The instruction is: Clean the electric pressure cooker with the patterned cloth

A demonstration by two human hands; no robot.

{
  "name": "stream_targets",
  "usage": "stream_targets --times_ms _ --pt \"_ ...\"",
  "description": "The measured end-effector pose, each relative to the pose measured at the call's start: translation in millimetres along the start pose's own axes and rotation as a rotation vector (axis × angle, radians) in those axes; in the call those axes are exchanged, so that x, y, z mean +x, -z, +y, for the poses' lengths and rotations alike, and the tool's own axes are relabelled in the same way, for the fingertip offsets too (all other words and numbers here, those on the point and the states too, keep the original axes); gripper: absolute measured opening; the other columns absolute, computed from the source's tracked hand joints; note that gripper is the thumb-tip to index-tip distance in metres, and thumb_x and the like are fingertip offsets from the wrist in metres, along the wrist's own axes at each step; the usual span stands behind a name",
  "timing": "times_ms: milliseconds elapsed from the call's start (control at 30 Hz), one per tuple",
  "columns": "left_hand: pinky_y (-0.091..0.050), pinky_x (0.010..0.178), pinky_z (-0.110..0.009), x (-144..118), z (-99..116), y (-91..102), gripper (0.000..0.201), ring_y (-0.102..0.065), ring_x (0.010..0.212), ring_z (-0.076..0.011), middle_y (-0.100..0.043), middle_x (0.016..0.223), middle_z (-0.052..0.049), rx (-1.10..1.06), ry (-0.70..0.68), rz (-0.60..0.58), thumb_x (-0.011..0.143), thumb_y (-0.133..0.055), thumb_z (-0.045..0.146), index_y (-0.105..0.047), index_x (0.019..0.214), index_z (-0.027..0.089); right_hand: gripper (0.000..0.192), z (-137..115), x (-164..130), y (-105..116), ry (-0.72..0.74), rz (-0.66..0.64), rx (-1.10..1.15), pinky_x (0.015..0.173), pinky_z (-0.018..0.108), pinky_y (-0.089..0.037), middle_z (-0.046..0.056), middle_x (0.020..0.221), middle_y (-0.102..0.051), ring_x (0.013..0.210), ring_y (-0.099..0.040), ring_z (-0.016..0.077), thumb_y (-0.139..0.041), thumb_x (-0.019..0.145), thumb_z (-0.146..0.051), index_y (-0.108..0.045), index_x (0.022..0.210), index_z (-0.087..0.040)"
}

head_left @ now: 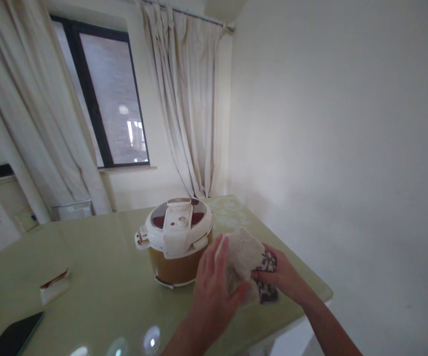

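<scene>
A pale cloth with a dark patterned band is bunched up above the right side of the table. My right hand grips it by the patterned end, thumb on the near side. Against its left side lies my left hand, fingers raised along the cloth and thumb across its front, so that the cloth sits between them. Just left of my hands stands a pressure cooker with a white lid and a brown-gold body, its lid on. My left fingers overlap the cooker's right edge in the view.
The glossy green tabletop carries a dark phone at the near left and a small white-and-brown item beyond it. A white wall runs along the table's right side. Behind are curtains and a window.
</scene>
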State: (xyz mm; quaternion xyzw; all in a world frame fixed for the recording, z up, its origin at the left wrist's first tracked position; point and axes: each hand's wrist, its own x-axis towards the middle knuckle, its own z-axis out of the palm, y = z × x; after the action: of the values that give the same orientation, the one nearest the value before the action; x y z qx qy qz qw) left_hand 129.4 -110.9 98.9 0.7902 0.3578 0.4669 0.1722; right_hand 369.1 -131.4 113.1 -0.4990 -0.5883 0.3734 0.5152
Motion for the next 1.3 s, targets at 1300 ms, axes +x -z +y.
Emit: stream_targets --times_ms 1300 --pt "-0.047 0.101 -0.041 190 -120 116.8 0.042 -0.068 0.105 -0.0274 -0.076 0.111 -0.011 0.619 -0.054 -0.207 0.104 -0.044 0.048 -0.073 0.117 0.021 0.036 111 82 -140 -0.299 0.476 0.134 0.088 0.044 -0.058 0.01 0.092 -0.081 0.093 -0.074 0.0334 -0.072 0.061 -0.037 -0.078 0.091 -0.018"
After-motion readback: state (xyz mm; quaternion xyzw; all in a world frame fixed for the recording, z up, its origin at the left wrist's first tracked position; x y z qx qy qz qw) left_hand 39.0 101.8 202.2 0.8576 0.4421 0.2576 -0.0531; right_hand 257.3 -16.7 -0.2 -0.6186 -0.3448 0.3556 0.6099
